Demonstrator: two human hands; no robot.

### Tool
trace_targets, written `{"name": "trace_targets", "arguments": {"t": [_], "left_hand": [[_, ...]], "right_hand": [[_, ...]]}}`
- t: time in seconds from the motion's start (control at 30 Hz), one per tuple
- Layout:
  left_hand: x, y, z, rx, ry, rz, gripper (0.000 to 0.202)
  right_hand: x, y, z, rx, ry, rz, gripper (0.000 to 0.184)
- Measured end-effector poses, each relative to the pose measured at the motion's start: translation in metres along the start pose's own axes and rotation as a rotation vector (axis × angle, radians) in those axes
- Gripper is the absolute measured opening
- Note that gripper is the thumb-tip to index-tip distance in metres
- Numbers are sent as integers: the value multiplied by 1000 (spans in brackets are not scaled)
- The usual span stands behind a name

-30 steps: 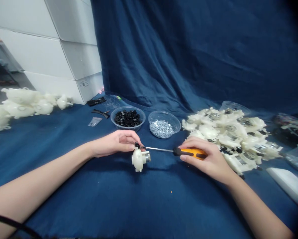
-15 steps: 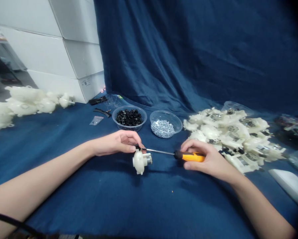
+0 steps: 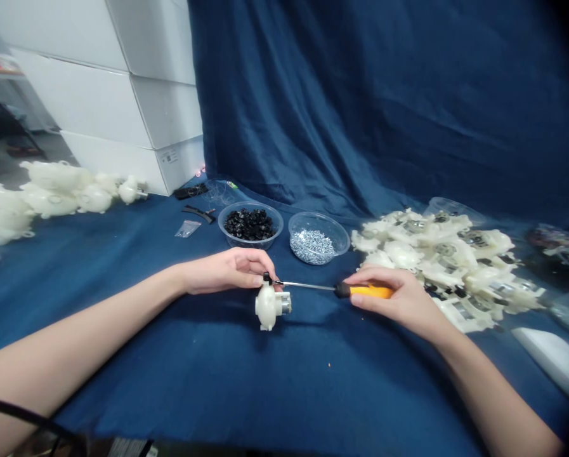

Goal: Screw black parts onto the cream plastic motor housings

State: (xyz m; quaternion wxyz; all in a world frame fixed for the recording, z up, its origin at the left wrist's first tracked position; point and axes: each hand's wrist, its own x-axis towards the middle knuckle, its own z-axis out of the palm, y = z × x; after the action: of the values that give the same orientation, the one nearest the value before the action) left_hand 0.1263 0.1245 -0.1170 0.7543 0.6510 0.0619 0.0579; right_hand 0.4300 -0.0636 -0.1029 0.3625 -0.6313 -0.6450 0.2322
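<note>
Fingers (image 3: pixel 259 258) of the left hand (image 3: pixel 227 271) are closed in a pinch around the top of a cream plastic housing (image 3: pixel 266 309), where a small black piece (image 3: pixel 267 277) sits. The housing hangs upright below them, in front of the body, with a silvery cylinder (image 3: pixel 285 303) jutting from its right side; whether its foot touches the blue cloth (image 3: pixel 284 393) cannot be told. From the right, a screwdriver (image 3: pixel 342 290) points level at the black piece, its exact contact too small to make out. The right hand (image 3: pixel 403 301) is wrapped around the yellow-and-black handle. Just beyond stand two clear bowls, one of black parts (image 3: pixel 248 225), one of screws (image 3: pixel 313 245). Similar housings (image 3: pixel 446 254) lie heaped at the right; white boxes (image 3: pixel 94 95) are stacked at the far left.
</note>
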Motion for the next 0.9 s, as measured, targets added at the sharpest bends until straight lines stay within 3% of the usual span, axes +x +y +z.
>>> {"name": "trace_targets", "arguments": {"t": [0.1, 0.23, 0.3, 0.37, 0.5, 0.57, 0.67, 0.8, 0.9], "left_hand": [[-1, 1, -1, -12, -28, -4, 16], [-1, 1, -1, -27, -37, -1, 16], [-1, 1, -1, -32, -31, 0, 16], [-1, 0, -2, -31, -27, -2, 16], [-2, -1, -3, -18, -17, -19, 15], [-2, -2, -4, 18, -17, -26, 10], [-2, -4, -4, 44, -11, -13, 12], [-2, -4, 0, -72, 36, -17, 31], [-2, -2, 9, -187, 133, 19, 24]], "right_hand": [[-3, 1, 2, -31, 11, -114, 30], [-6, 2, 5, -121, 132, -350, 22], [-6, 1, 5, -134, 174, -381, 22], [-5, 1, 6, -94, 162, -300, 18], [-2, 6, 7, 147, -50, 129, 28], [-1, 9, 8, 263, -128, 270, 36], [-2, 8, 8, 299, -119, 287, 37], [-2, 0, 9, 252, -29, 193, 30], [-3, -3, 12, 197, 79, 89, 25]]}}
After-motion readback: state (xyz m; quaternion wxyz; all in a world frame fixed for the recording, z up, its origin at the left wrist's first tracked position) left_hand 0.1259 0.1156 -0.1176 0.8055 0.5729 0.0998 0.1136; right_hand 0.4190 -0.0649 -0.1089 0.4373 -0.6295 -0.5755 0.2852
